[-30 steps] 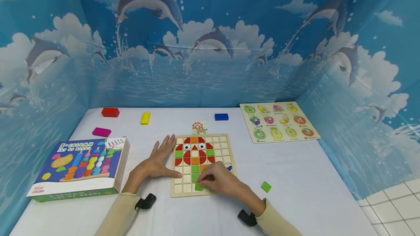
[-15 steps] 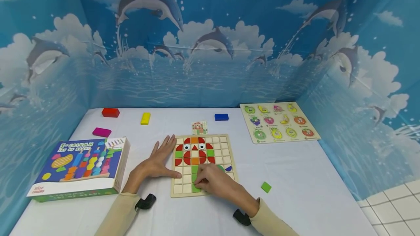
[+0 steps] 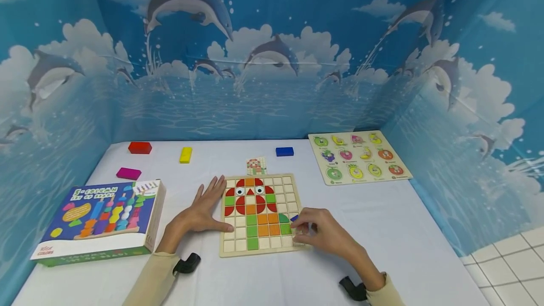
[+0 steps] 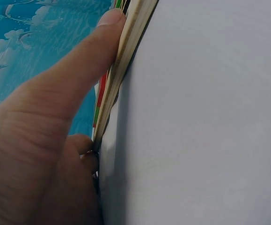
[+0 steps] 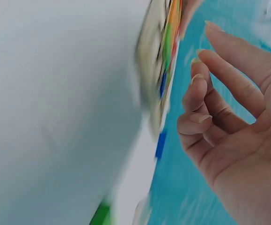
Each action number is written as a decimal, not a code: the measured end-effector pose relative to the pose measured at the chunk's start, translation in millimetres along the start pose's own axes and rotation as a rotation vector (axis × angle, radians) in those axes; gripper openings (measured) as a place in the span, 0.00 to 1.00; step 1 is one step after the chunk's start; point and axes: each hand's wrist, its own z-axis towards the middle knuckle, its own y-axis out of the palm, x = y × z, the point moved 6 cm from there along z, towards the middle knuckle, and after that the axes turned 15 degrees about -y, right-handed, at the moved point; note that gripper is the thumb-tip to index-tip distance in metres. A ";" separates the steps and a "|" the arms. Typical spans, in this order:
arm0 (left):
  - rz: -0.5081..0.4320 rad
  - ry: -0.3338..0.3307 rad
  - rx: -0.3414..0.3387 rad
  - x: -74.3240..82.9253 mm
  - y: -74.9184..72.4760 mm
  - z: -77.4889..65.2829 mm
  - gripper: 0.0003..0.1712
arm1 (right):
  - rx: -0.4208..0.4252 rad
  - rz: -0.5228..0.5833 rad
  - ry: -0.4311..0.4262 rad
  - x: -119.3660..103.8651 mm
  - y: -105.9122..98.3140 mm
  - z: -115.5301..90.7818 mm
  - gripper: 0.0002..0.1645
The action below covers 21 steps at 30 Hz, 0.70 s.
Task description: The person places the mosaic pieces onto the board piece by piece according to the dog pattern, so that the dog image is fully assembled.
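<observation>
A wooden grid board [image 3: 229, 247] lies mid-table with red, orange and green tiles forming a picture. My left hand [image 3: 197, 214] rests along its left edge, fingers spread; in the left wrist view the thumb [image 4: 79, 65] touches the board's side. Over the board's lower right corner hovers my right hand [image 3: 325, 233], its fingers loosely bent and parted with nothing between them in the right wrist view. A blue half-round piece [image 3: 294, 218] lies on the board by those fingertips. A loose green tile [image 5: 100, 213] shows on the table in the right wrist view; the right hand hides it from the head camera.
Behind the board lies a small pattern card [image 3: 256, 165]. A boxed bead set [image 3: 97, 216] stands at left, a fruit puzzle board [image 3: 361, 157] at back right. Red [image 3: 140, 148], magenta [image 3: 128, 174], yellow [image 3: 185, 155] and blue blocks [image 3: 284, 151] sit farther back.
My right hand has let go of the green tile at the bottom of the green column and moved right across the board. The left hand stays put.
</observation>
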 end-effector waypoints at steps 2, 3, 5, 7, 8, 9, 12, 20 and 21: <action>-0.002 0.003 -0.002 0.3 0.0 -0.6 0.85 | 0.048 -0.022 0.029 6.2 -10.3 -19.7 0.14; 0.000 0.005 -0.001 0.5 0.1 -1.0 0.85 | 0.070 -0.037 0.044 9.0 -15.2 -28.9 0.15; -0.006 0.016 0.006 -0.2 0.1 -1.4 0.85 | 0.099 -0.074 0.096 14.8 -24.2 -45.6 0.17; -0.025 0.036 0.012 -0.8 -0.6 -2.3 0.85 | 0.116 -0.117 0.166 20.6 -32.0 -59.5 0.18; -0.028 0.041 0.016 -1.4 -0.5 -2.2 0.85 | 0.122 -0.138 0.204 23.6 -35.5 -65.6 0.19; -0.026 0.046 0.021 -2.1 -0.3 -1.9 0.85 | 0.124 -0.157 0.248 26.4 -38.6 -71.1 0.20; -0.018 0.052 0.030 -3.6 0.0 -1.0 0.85 | 0.123 -0.182 0.358 33.9 -46.4 -83.8 0.22; -0.040 0.054 0.013 1.3 -2.5 -4.2 0.84 | 0.091 -0.220 0.489 44.5 -58.8 -98.5 0.20; -0.043 0.053 0.007 2.7 -3.3 -5.1 0.83 | 0.089 -0.221 0.496 45.2 -59.6 -99.0 0.19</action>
